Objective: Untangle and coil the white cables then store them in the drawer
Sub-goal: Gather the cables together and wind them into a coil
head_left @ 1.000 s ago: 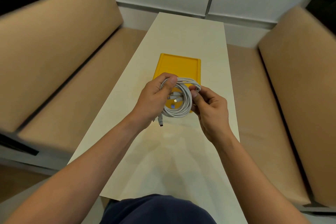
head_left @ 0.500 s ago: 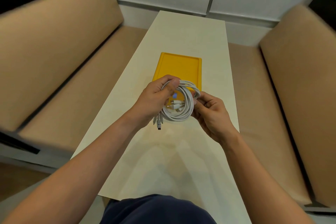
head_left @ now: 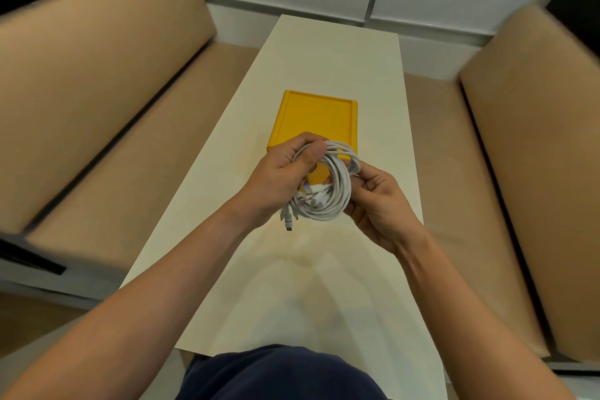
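Observation:
A bundle of white cables [head_left: 334, 198] is wound into a round coil and held above the table, just in front of the yellow drawer box [head_left: 316, 118]. My left hand [head_left: 281, 177] grips the coil's left and top side, thumb over the strands. My right hand [head_left: 378, 204] pinches the coil's right side. Several plug ends stick out across the coil's middle, and one connector [head_left: 288, 222] hangs down at its lower left. The near end of the yellow box is hidden behind my hands.
The long cream table [head_left: 324, 269] runs away from me between two tan padded benches, one on the left [head_left: 97, 127] and one on the right [head_left: 519, 172]. A white wall closes the far end. Plants show in both top corners.
The coil and both hands have sunk slightly toward me. My right hand has shifted its pinch on the coil's right side. The loose plug ends hang a little lower.

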The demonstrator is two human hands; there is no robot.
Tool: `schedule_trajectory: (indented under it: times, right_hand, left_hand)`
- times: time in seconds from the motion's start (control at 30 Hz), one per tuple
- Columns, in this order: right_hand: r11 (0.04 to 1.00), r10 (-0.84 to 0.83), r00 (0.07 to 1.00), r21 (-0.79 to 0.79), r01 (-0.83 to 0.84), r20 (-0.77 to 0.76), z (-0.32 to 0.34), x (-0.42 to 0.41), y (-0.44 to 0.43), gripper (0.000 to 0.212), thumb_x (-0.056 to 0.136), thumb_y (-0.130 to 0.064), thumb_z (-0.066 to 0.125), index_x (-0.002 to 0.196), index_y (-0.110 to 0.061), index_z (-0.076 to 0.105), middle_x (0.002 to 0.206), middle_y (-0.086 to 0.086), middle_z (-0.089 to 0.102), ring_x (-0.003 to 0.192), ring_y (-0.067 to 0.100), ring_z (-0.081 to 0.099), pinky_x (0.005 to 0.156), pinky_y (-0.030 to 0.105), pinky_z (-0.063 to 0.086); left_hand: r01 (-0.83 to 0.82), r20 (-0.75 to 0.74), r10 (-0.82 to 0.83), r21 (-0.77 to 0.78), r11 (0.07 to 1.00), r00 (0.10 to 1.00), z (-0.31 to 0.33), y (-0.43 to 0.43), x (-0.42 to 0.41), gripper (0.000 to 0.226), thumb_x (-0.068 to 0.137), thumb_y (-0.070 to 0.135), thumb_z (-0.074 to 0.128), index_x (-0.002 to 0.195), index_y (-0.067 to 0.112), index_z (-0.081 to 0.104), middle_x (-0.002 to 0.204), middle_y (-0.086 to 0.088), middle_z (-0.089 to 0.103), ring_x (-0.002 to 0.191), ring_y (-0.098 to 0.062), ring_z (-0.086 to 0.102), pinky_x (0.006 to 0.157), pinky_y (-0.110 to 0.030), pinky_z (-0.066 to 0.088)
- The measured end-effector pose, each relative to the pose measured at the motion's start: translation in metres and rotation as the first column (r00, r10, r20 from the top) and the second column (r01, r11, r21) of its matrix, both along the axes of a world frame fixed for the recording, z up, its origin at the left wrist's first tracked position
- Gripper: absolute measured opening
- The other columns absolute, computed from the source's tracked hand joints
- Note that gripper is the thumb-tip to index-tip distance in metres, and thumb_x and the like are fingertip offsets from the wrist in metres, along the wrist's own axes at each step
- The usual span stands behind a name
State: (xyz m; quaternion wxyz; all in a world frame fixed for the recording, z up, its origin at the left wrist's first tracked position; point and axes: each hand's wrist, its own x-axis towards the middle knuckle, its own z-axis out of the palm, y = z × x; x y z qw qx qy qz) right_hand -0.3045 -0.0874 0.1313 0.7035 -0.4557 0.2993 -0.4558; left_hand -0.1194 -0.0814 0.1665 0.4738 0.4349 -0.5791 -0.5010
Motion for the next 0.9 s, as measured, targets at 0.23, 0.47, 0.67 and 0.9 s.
schedule_trajectory:
  times: [0.23,0.47,0.67,0.9]
  right_hand:
    - [0.978,0.092,0.960,-0.160,-0.137,-0.263,0.007,-0.008,-0.005,0.022,0.088,0.013,0.066,0.105,0.001,0.071,0.095,0.019,0.076,0.089,0.032,0.075,0.082,0.039,0.060]
    - [0.929,0.237,0.903,-0.189,-0.319,-0.358,0.026,-0.025,-0.014,0.026,0.090,0.006,0.066,0.111,-0.005,0.077,0.109,0.021,0.076,0.104,0.038,0.072,0.094,0.045,0.057]
    - [0.930,0.352,0.924,-0.054,-0.363,-0.151,0.027,-0.028,-0.012,0.034,0.100,-0.009,0.053,0.132,-0.012,0.063,0.122,0.020,0.070,0.116,0.034,0.067,0.100,0.045,0.054]
    - [0.970,0.179,0.961,-0.123,-0.208,-0.208,0.033,-0.020,-0.012,0.029,0.099,-0.016,0.054,0.118,-0.014,0.075,0.113,0.015,0.074,0.104,0.030,0.073,0.088,0.039,0.060]
  left_hand:
    - [0.042,0.190,-0.007,-0.182,0.982,0.982,0.005,0.008,-0.001,0.016,0.107,0.020,0.050,0.107,0.028,0.063,0.089,0.030,0.066,0.084,0.007,0.061,0.077,-0.010,0.042]
    - [0.063,0.243,0.012,-0.299,0.952,0.970,0.012,0.012,0.001,0.020,0.106,0.020,0.051,0.106,0.037,0.061,0.095,0.034,0.066,0.090,0.007,0.062,0.079,-0.008,0.042]
    - [-0.001,0.223,0.081,-0.336,0.942,0.971,0.016,0.008,0.004,0.019,0.107,0.020,0.052,0.107,0.038,0.060,0.096,0.033,0.066,0.092,0.006,0.064,0.080,-0.010,0.043]
    - [-0.040,0.199,0.111,-0.330,0.943,0.974,0.023,0.006,0.007,0.013,0.107,0.015,0.051,0.108,0.021,0.062,0.077,0.034,0.063,0.071,0.009,0.059,0.067,-0.007,0.039]
